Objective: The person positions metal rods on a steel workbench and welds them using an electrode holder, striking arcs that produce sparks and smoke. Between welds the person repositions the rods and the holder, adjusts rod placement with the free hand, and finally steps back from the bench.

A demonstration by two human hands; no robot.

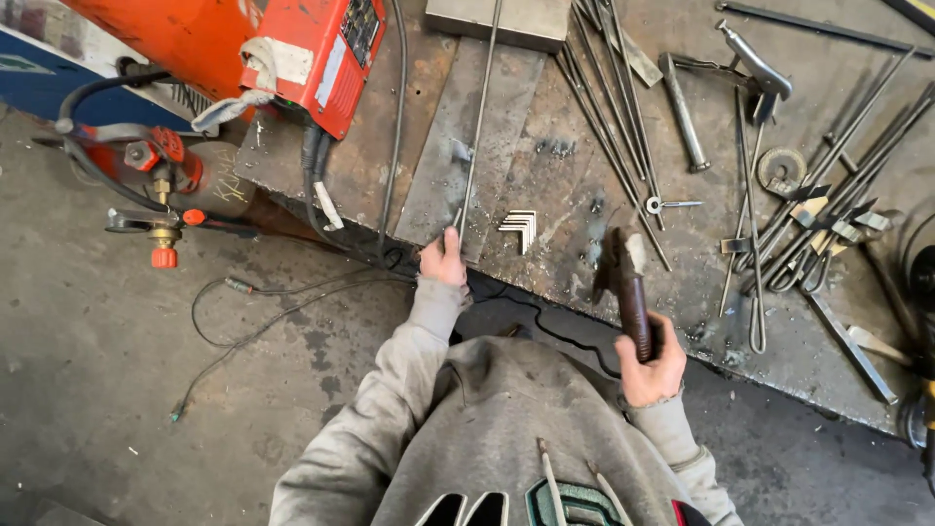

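Observation:
My left hand (444,260) grips the near end of a long thin steel rod (479,117) that runs away from me across the steel workbench (545,166). My right hand (651,362) holds a hammer (623,278) by its dark wooden handle, its rusty head hovering just above the bench's near edge. A small stack of bright L-shaped metal angle pieces (520,229) lies on the bench between my hands, closer to the left one. I wear a grey sweatshirt.
An orange welding machine (302,49) sits on the bench's left corner, its cables trailing to the concrete floor (117,351). A gas cylinder regulator (161,195) stands at left. Several rods (614,107), a steel pin (682,112) and bent bars (828,195) cover the bench's right side.

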